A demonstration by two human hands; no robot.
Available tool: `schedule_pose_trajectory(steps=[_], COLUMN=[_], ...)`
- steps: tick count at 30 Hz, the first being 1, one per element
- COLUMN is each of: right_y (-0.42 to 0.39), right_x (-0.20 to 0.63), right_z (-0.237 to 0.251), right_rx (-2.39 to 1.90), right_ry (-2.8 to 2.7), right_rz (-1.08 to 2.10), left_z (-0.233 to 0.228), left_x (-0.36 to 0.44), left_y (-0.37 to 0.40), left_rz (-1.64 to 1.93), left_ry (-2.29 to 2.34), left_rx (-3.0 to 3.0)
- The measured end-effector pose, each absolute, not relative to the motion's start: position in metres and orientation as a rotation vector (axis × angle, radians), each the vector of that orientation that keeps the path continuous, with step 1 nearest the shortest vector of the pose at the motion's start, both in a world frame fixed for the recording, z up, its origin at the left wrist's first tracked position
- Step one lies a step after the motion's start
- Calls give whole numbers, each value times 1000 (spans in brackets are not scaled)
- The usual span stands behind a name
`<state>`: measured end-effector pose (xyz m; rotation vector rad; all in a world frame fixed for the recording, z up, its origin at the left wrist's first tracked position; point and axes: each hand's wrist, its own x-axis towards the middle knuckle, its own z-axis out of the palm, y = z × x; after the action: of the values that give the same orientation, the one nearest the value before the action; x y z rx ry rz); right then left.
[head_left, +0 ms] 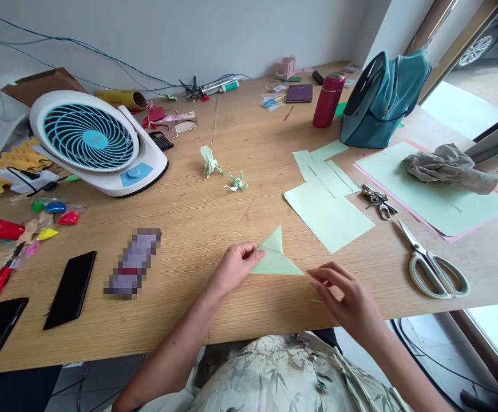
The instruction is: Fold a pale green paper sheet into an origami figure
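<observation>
Two hands are holding one folded sheet. Two origami figures, two black smartphones, one pair of scissors and one bunch of keys are resting on one table; one fan, one red vacuum flask and one teal backpack are standing.

You have bright, soft daylight coming in from the right, where the floor by the opening washes out almost to white. The tabletop is fairly evenly lit, with only faint shadows near your left hand and right hand, both reasonably sharp. Coarse pixel blocks hide the detail of an object on your left. Your wide lens stretches things toward the edges, and the top right corner falls to black.
</observation>
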<state>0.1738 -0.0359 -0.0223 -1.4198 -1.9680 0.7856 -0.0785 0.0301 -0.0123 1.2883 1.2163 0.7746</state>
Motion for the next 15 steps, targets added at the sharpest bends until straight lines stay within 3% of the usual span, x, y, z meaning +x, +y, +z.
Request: schedule_pose_trajectory(steps=[2,5,11,15], right_y=[-55,-70,-46,-37], right_x=[180,202,252,220], right_z=[-33,-48,-42,-32], right_rx=[-1203,-817,-1430,-1396], right_ry=[-2288,-2667,-2322,-2224], right_rz=[508,342,-64,89], left_z=[-15,-16,-24,-29], left_x=[-86,-92,-89,-90], left_y=[32,33,34,31], left_rz=[840,881,902,886], left_ry=[1261,1261,1229,1383], left_rx=[1209,1149,1216,1390])
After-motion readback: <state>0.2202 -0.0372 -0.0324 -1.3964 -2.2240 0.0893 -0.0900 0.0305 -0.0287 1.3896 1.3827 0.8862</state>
